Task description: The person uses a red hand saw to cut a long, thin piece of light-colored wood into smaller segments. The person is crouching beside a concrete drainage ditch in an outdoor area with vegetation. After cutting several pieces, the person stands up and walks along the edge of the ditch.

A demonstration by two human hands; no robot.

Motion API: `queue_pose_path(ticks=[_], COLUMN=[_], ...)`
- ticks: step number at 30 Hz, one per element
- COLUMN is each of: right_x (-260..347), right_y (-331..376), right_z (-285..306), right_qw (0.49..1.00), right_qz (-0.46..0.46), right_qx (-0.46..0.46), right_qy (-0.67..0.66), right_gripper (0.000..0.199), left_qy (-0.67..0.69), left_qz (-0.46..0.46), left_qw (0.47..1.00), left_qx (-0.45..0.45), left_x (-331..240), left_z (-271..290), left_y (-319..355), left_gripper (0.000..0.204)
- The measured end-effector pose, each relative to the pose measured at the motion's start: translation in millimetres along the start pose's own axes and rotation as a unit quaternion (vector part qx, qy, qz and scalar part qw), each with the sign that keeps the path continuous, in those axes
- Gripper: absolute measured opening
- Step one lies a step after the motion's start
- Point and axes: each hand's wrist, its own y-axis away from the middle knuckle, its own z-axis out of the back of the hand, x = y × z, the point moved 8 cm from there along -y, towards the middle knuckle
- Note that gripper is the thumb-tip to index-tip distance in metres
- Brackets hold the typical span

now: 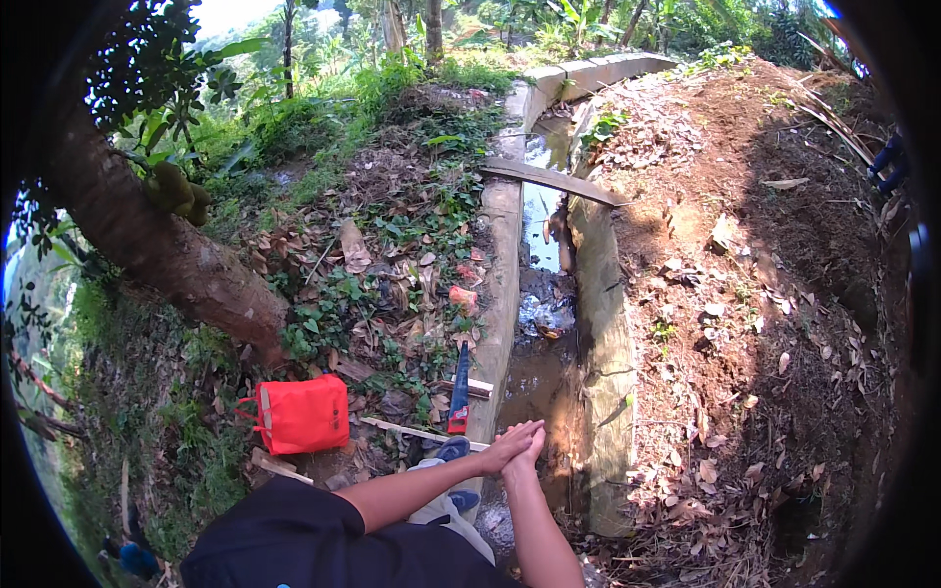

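My left hand (503, 450) and my right hand (524, 461) meet over the edge of a narrow water channel. The left one lies across the right, palms together, with its fingers stretched out toward the right. The right hand's fingers also look extended, though the left partly covers them. Nothing shows between the two. Just beyond them, a hand saw (460, 387) with a dark blue blade and red handle rests by the channel's left wall. Close to it are thin wooden strips (417, 431). Farther left, a red bag (304, 416) stands on the ground.
Shallow water runs in the channel (534, 377) between concrete walls. A wooden plank (551, 181) bridges it farther ahead. On the left leans a thick tree trunk (186, 255). The right bank (706, 323) slopes up with soil and dry leaves. My shoes (453, 449) are beside the channel.
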Motion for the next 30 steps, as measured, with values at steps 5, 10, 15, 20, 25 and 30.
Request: queue_pose_path(ticks=[5, 10, 15, 20, 25, 30], right_x=[71.9, 81.1, 27.0, -16.1, 26.1, 98.4], right_y=[83.3, 119.7, 95.8, 85.6, 78.3, 38.1], right_z=[-78.4, -99.7, 2.2, 91.4, 85.6, 102.9], right_qw=[0.972, 0.807, 0.710, 0.676, 0.627, 0.626], right_qz=[0.149, 0.292, 0.154, -0.096, -0.108, 0.015], right_qx=[0.067, 0.229, 0.222, 0.231, 0.154, 0.016], right_qy=[0.172, 0.460, 0.650, 0.693, 0.756, 0.779], right_gripper=[0.074, 0.065, 0.066, 0.067, 0.065, 0.051], left_qy=[-0.206, -0.253, -0.180, -0.285, -0.060, -0.113], left_qz=[0.260, 0.299, 0.389, 0.385, 0.516, 0.499], left_qw=[0.943, 0.905, 0.901, 0.849, 0.796, 0.807], left_qx=[0.019, 0.168, 0.069, -0.222, -0.311, -0.297], left_x=[48.7, 153.1, 117.9, 165.6, 152.8, 177.7], left_z=[24.3, 38.4, 102.1, 217.0, 262.2, 315.5], left_y=[25.8, 106.0, 156.8, 262.7, 332.6, 345.3], left_gripper=[0.065, 0.067, 0.060, 0.040, 0.048, 0.051])
